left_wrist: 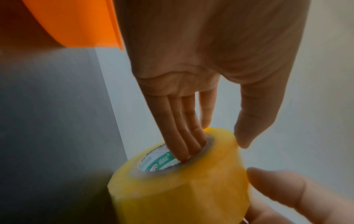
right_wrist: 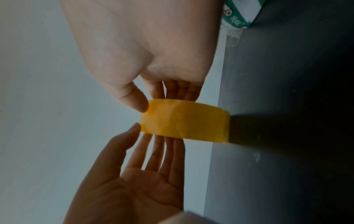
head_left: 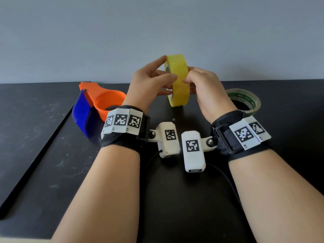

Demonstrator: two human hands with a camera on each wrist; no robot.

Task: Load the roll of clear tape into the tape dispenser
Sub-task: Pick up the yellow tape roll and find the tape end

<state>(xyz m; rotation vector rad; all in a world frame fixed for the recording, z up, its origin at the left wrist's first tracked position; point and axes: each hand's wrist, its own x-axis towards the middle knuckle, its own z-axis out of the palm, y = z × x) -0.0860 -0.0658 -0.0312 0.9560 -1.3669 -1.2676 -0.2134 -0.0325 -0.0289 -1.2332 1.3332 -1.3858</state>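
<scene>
The yellowish clear tape roll stands on edge in the air above the dark table, held between both hands. My left hand grips it from the left; in the left wrist view three fingers reach into the printed core and the thumb lies by the outer band. My right hand pinches the roll from the right, thumb on the outer band, fingers behind it. The orange and blue tape dispenser lies on the table at the left, apart from both hands.
A second, nearly used-up roll with green print lies flat on the table at the right. A grey wall rises just behind the table. A black cable runs under my right forearm. The table's left edge slants close by.
</scene>
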